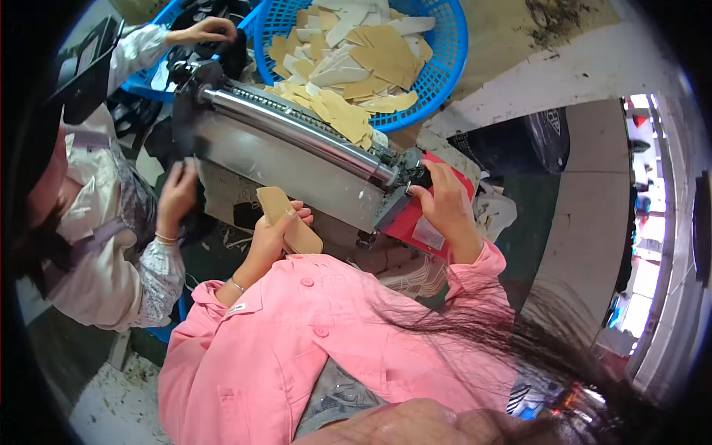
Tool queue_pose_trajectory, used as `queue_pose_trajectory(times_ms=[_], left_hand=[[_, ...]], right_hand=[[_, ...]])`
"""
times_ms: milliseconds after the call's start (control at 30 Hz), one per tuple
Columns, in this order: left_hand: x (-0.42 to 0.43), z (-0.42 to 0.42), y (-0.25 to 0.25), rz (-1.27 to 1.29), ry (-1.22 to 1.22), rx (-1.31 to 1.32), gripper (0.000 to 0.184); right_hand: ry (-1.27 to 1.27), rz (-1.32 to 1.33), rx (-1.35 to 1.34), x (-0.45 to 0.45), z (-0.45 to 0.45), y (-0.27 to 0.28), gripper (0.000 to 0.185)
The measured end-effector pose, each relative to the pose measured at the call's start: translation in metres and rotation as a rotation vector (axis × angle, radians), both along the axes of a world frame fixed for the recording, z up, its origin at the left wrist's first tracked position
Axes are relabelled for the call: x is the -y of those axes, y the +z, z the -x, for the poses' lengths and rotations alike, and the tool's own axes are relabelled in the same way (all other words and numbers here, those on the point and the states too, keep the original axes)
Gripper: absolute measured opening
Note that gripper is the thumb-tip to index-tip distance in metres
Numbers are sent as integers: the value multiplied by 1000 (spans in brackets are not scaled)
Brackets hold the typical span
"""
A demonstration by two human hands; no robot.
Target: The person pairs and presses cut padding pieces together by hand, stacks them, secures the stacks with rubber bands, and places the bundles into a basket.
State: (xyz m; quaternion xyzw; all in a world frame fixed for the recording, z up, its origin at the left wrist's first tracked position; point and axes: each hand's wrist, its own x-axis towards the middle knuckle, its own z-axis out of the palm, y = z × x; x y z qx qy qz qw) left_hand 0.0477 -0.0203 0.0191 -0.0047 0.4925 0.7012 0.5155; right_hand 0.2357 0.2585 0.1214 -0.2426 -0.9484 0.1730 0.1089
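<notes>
For careful work, the left hand (267,242) should pinch the tan piece (276,203) evenly, while the right hand (448,208), grip spread, steadies lightly against the roller machine (289,135).

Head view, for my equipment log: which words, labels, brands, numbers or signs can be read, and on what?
No text is readable.
White label on the red end of the roller machine: too small.
Tag on the pink jacket: too small.
Pale markings on the dark item: unclear.
</notes>
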Motion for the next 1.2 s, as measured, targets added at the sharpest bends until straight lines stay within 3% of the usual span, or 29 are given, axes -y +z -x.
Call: queue_pose_trajectory(times_ms=[333, 633, 700, 767, 800, 867, 933, 1033, 1100, 1167, 1200], left_hand=[[8, 1, 2, 6, 54, 30, 39], [10, -1, -2, -71, 82, 65, 43], [6, -1, -3, -187, 135, 127, 44], [4, 1, 5, -157, 101, 4, 40], [5, 2, 4, -118, 76, -52, 38], [0, 2, 4, 94, 67, -203, 31], [-5, 2, 8, 97, 102, -241, 31], [-13, 2, 31, 160, 169, -203, 31], [-10, 7, 27, 174, 166, -162, 33], [0, 11, 11, 67, 174, -57, 38], [5, 13, 9, -1, 180, -26, 39]], right_hand=[[54, -93, 42, -5, 7, 2, 49], [-67, -40, 80, 6, 9, 3, 54], [-78, -405, -50, 27, 19, 23, 57], [-14, -418, -235, 58, 24, 20, 58], [52, -245, -345, 79, 24, 9, 58], [49, 477, -157, 124, 32, -17, 53], [-95, 836, -65, 147, 49, -39, 30], [-143, 982, -85, 149, 63, -69, 24], [-122, 936, -85, 146, 67, -77, 24], [-72, 879, -121, 140, 66, -90, 26], [-179, 937, -128, 137, 69, -82, 32]])
